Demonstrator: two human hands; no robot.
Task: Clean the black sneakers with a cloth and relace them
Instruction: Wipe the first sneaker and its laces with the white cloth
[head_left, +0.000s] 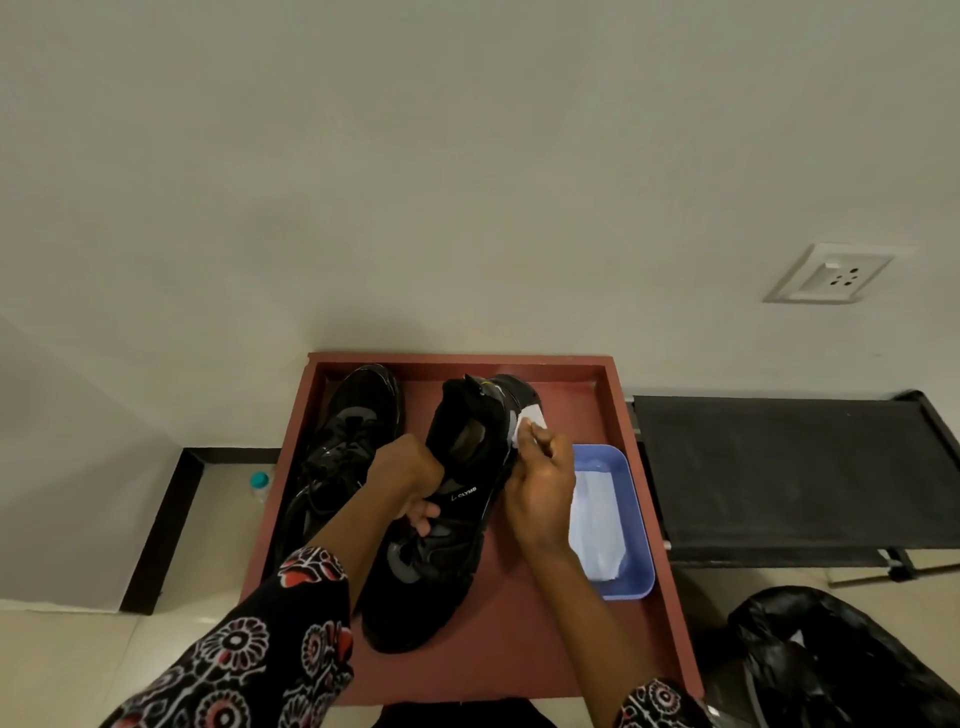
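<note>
I hold the right shoe (447, 499) steady on the tray (613, 410) with my left hand (410, 478). Its fingers curl around the upper near the tongue, thumb side hidden behind the hand. This grip braces the shoe against the wiping pressure from the opposite side.

My right hand (540, 483) pinches a white cloth (530, 423) between fingertips and thumb and presses it against the shoe's outer side, near the heel collar. The pinch keeps only a small pad of cloth exposed, which suits spot cleaning of that panel.

The shoe lies with its heel toward the wall and its toe toward me, tilted slightly onto its left side so the worked face is turned toward the right hand. I see no lace in it; relacing appears not yet done.

The second shoe (343, 447) rests flat at the tray's left, apart from both hands. Whether it is laced I cannot tell for certain.

A blue tub (636, 519) sits on the tray just beside the right hand and holds more white cloth or tissue (597, 525), kept within short reach for a swap.

I judge the task to be in the cleaning stage on the first shoe.
</note>
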